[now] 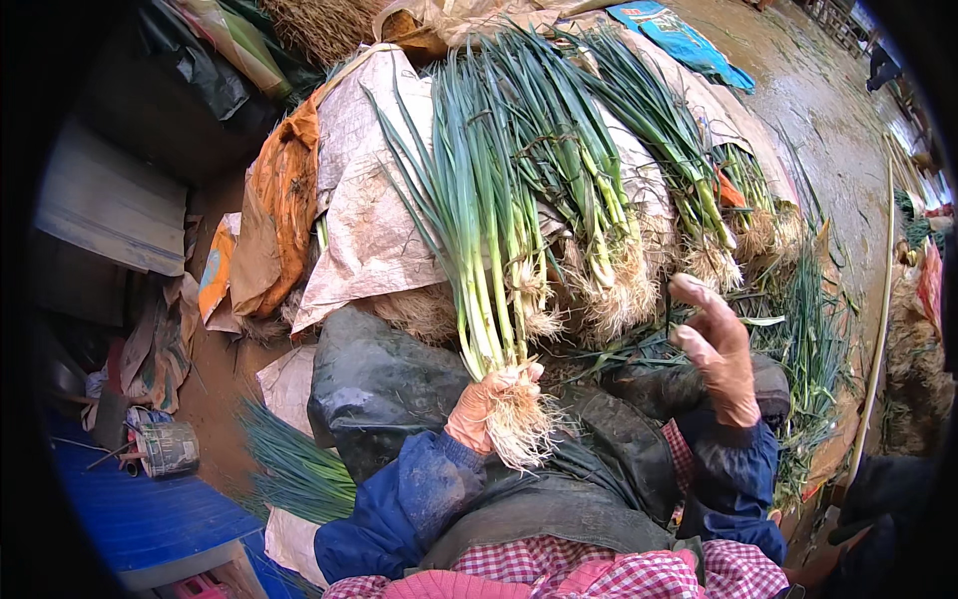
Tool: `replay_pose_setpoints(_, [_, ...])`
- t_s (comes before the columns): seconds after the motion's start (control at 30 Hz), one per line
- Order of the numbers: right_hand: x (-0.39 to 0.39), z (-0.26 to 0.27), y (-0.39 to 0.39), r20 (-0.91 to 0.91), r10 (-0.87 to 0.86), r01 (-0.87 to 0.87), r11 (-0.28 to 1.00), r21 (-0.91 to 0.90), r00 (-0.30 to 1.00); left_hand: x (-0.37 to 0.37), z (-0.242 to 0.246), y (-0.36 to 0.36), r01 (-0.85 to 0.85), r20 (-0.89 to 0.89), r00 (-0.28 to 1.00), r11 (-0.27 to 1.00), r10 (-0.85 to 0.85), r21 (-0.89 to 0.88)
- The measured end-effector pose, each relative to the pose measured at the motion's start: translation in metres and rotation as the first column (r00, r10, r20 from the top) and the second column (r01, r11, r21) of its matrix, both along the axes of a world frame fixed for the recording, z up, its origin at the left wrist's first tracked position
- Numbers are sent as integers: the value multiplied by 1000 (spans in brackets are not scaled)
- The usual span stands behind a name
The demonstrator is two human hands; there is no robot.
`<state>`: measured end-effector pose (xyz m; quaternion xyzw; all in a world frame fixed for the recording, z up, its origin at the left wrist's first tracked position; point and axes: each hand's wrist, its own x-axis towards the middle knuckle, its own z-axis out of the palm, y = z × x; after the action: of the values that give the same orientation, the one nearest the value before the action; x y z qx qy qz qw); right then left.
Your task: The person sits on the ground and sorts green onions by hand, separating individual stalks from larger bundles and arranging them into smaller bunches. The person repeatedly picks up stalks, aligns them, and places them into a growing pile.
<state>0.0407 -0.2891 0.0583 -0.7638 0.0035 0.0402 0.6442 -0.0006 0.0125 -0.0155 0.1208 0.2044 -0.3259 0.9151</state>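
My left hand (471, 416) grips a bunch of green onions (486, 299) just above their pale, stringy roots (520, 427). The bunch's long leaves point away from me, over the sacking. My right hand (715, 352) is raised to the right of the bunch, fingers bent and apart. A thin dark strip shows by its fingertips, but whether the hand touches it is unclear. Beyond lie more green onion bunches, one in the middle (599, 195) and another farther right (692, 172), roots towards me. They rest on pale woven sacks (374, 202) over a rooted pile.
Loose green leaves (808, 337) lie at the right, beside a long pole (876, 344). More green onions (299, 464) lie at my left, near a dirty bucket (168, 448) and a blue panel (150, 517). An orange sack (281, 202) stands left. Wet ground (816, 112) stretches beyond.
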Motion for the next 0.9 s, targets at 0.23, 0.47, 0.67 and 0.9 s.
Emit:
replay_pose_setpoints(0.23, [53,-71,141,6,302,-291,922,-255,953,-16,-4,3,-138,30,990,925,136,355])
replay_pose_setpoints(0.47, [-44,-24,27,-540,337,-502,843,-192,772,17,12,13,-218,81,975,823,206,525])
replay_pose_setpoints(0.67, [37,-44,115,-225,308,-311,950,21,925,7,10,2,-174,53,984,869,168,464])
replay_pose_setpoints(0.9, [8,-82,137,-299,285,-220,947,233,911,1,2,0,-162,-4,982,850,189,502])
